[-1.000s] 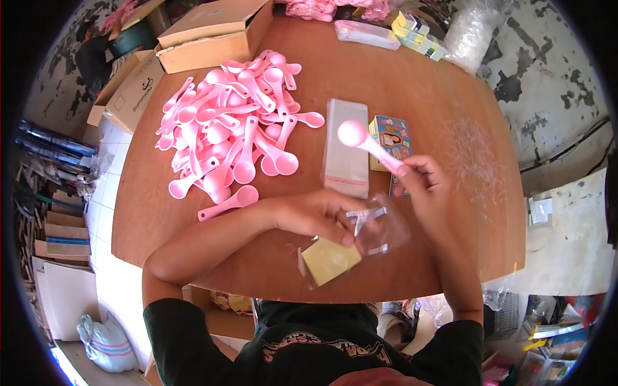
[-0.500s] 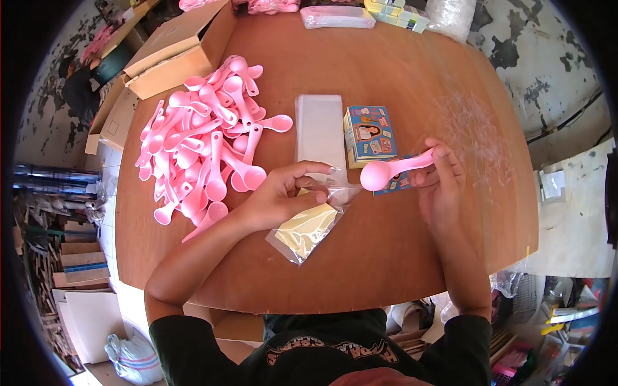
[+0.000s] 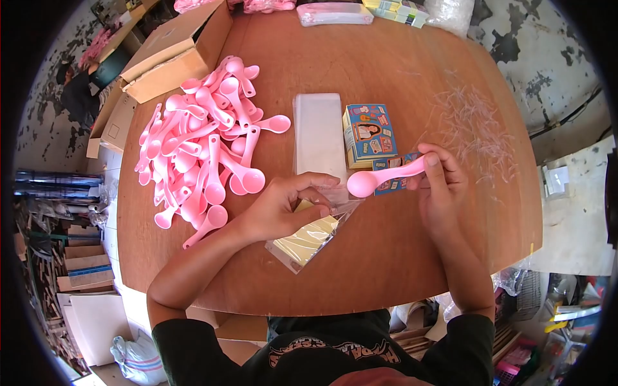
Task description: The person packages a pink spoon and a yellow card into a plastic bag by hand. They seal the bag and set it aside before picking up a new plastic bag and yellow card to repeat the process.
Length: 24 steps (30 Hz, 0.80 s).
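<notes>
My right hand (image 3: 441, 183) pinches the handle end of a pink plastic spoon (image 3: 386, 177), whose round bowl points left. That bowl is right at the mouth of a clear plastic bag (image 3: 344, 202). My left hand (image 3: 290, 202) grips the bag near its mouth, thumb and fingers closed on the film. A pale yellow card or paper (image 3: 308, 237) lies inside, toward the bag's lower end. Beyond the spoon are a stack of blue printed cards (image 3: 373, 132) and another blue card (image 3: 389, 186), partly covered by the spoon. A pile of pink spoons (image 3: 193, 148) lies to the left.
Flat clear bags (image 3: 318, 132) are stacked mid-table, left of the cards. Thin clear plastic strips (image 3: 479, 128) litter the right side. A cardboard box (image 3: 174, 51) stands at the back left; more packs (image 3: 335, 14) line the far edge of the brown table (image 3: 386, 264).
The right hand has brought the spoon a little to the left, so its bowl now meets the bag's mouth. My left hand keeps its grip on the bag.
</notes>
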{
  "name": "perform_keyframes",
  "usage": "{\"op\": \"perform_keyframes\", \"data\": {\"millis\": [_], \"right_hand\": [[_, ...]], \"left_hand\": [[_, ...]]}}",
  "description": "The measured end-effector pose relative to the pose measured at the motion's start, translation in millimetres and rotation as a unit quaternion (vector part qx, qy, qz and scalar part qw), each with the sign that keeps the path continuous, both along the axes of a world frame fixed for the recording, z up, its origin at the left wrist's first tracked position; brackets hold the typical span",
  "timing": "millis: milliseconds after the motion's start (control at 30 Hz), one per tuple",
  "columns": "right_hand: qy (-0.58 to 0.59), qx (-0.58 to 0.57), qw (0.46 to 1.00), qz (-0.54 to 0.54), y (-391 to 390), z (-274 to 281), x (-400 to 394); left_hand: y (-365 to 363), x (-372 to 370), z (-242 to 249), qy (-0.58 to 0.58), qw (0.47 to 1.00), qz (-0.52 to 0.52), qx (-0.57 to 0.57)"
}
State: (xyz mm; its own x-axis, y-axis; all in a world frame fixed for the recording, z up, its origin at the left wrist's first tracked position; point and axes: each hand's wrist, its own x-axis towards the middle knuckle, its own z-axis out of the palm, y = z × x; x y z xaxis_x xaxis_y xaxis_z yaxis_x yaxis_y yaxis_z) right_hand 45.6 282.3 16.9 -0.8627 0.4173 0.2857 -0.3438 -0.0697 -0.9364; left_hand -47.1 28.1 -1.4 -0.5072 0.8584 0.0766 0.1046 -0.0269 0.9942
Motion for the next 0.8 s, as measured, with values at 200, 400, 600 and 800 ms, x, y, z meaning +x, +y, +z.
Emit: {"op": "perform_keyframes", "data": {"millis": [200, 400, 600, 800], "right_hand": [[-0.024, 0.007, 1.000, -0.019, -4.6, 5.7, -0.5], [-0.061, 0.045, 0.997, 0.012, -8.1, 4.6, 0.6], [-0.049, 0.079, 0.996, 0.019, -10.9, 1.2, 1.1], [-0.047, 0.095, 0.994, 0.002, -11.4, 2.2, 2.1]], "left_hand": [[-0.8, 0.6, 1.6, 0.021, 0.999, -0.015, -0.027], [2.3, 1.6, 2.0, 0.045, 0.999, -0.001, -0.007], [1.7, 2.1, 1.8, 0.049, 0.999, -0.012, 0.000], [0.3, 2.3, 1.8, 0.057, 0.998, -0.020, -0.026]]}}
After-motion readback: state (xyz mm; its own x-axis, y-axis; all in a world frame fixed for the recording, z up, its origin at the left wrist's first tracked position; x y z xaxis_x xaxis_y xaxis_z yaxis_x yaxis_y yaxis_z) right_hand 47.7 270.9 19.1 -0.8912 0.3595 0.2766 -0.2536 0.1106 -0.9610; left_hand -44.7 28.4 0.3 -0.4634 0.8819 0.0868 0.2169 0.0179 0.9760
